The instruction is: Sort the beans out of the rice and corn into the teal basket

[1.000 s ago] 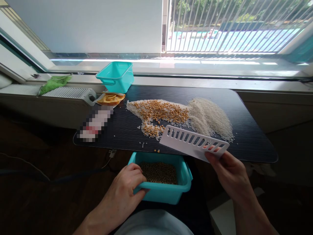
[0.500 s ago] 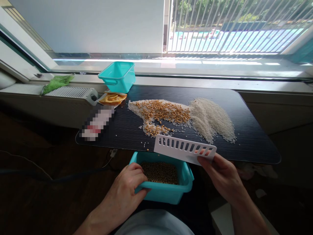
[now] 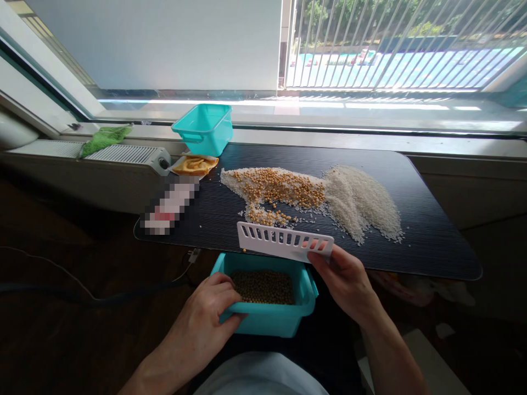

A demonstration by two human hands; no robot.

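Leftward goes the slotted white scraper [image 3: 267, 248], pinched in the right hand [image 3: 346, 280], along the near edge of the table [image 3: 428, 236], now a likely barrier between bean-strewn rice [image 3: 284, 186] and teal tub [image 3: 263, 323]! Left hand [image 3: 206, 307] clasps the tub's rim.

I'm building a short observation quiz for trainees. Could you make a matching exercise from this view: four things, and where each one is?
Things:
1. White slotted plastic strip
2. Nearer teal rectangular plastic tub
3. Fuzzy green cloth
4. Large heap of white grains

Places:
A. Lying over the white slatted radiator
B. Gripped at its rim by the left hand
C. On the black tabletop
D. Held in the right hand

Pairs: 1-D, 2-B, 3-A, 4-C
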